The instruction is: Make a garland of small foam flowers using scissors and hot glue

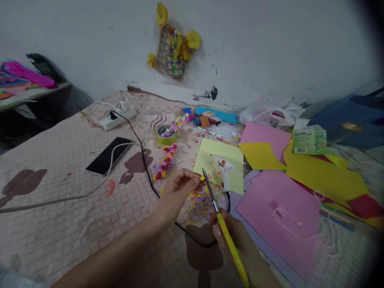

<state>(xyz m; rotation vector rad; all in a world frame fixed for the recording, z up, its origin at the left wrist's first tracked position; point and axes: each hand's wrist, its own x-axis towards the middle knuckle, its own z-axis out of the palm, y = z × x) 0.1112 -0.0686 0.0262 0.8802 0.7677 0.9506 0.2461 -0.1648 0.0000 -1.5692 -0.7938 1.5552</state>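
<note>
My left hand [177, 190] pinches a small yellow piece of paper [202, 178] between thumb and fingertips. In my right hand [244, 242] is a pair of scissors [228, 240] with a yellow handle; the blades point up and away, their tips just beside the paper piece. Whether the blades touch it I cannot tell. Beneath both hands lies a heap of yellow and pink paper scraps [195, 204]. A white glue gun [225, 171] rests on a pale yellow sheet [207, 150] just beyond. Strings of small coloured paper pieces [164, 165] lie left of it.
A black phone [108, 156] and a white power strip [118, 119] are on the left, with cables crossing the cloth. Beyond my hands sits a roll of tape [166, 138]. Pink sheets [282, 212] and yellow sheets [324, 172] cover the right, near a green box [309, 141].
</note>
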